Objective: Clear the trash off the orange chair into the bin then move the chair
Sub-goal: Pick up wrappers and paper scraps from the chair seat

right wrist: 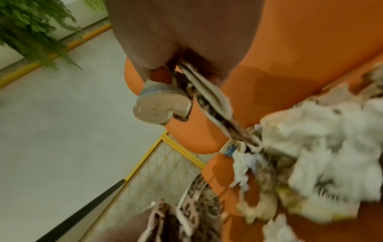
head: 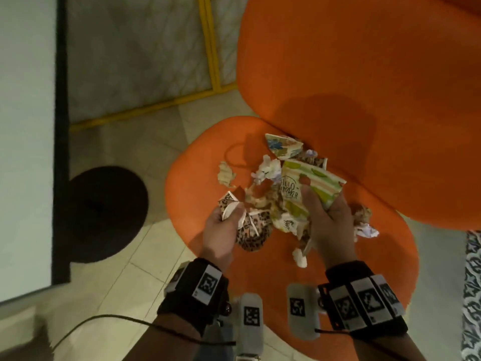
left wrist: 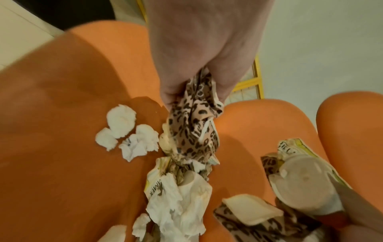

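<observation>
My left hand [head: 221, 225] grips a leopard-print wrapper [head: 250, 230], right hand [head: 328, 217] grips a striped paper cup [head: 317, 183]; the other scraps lie on the orange chair [head: 338, 100] seat between them. The bin [head: 104, 212] sits on the floor, nearer my left hand.

Looks like an indoor lounge or play area, exact type unclear. Pale floor tiles [head: 145, 259] lower left, yellow-framed mesh fence panel [head: 208, 43] at top centre, orange upholstered chair [head: 364, 74] upper right, round dark rug [head: 104, 212] at left, green plant [right wrist: 31, 24] against the wall, upper left.
</observation>
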Demonstrator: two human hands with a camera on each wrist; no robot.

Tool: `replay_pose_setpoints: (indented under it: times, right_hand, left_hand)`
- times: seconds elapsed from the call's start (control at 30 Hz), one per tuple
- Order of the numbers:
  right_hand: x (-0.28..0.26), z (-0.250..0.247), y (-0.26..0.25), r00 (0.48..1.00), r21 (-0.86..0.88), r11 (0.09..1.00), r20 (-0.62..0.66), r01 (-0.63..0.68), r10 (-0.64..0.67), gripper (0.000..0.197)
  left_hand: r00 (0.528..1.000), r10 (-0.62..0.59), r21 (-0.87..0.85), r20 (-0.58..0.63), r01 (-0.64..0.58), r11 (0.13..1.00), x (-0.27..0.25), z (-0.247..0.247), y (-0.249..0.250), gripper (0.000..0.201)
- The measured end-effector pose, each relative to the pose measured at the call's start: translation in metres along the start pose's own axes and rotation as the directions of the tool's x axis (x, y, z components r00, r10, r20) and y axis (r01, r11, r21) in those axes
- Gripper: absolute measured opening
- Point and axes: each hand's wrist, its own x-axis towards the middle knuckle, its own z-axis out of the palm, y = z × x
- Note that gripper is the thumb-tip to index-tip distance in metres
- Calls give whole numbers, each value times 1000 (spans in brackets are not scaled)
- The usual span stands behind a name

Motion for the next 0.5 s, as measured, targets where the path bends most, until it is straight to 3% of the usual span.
replay_pose_setpoints:
  times: [0.07, 0.13, 0.2, 0.37, 0.4, 0.5]
  right_hand:
    - [-16, 20, -5, 994, 4, 998, 95, -60, 59, 35]
    - [-33, 47, 0, 974, 38, 995, 212, -94, 84, 25]
    - [-52, 78, 11, 939, 12, 989, 315, -148, 137, 34]
    - [-104, 179, 49, 884, -78, 996, 461, -50, 81, 28]
    - [-117, 201, 56, 865, -86, 993, 489, -80, 113, 22]
    - [-167, 279, 75, 746, -171, 968, 616, -186, 252, 15]
  left_hand:
    - [999, -17, -51, -34, 15, 999, -11, -29, -6, 44]
    - [997, -31, -150, -76, 19, 989, -24, -63, -11, 31]
    - [993, -39, -232, -113, 12, 973, -39, -102, -14, 24]
    - [939, -90, -328, -332, -26, 944, -65, -226, -45, 20]
    - [922, -101, -346, -374, -37, 938, -71, -254, -54, 18]
    - [855, -148, -398, -498, -73, 915, -93, -343, -85, 10]
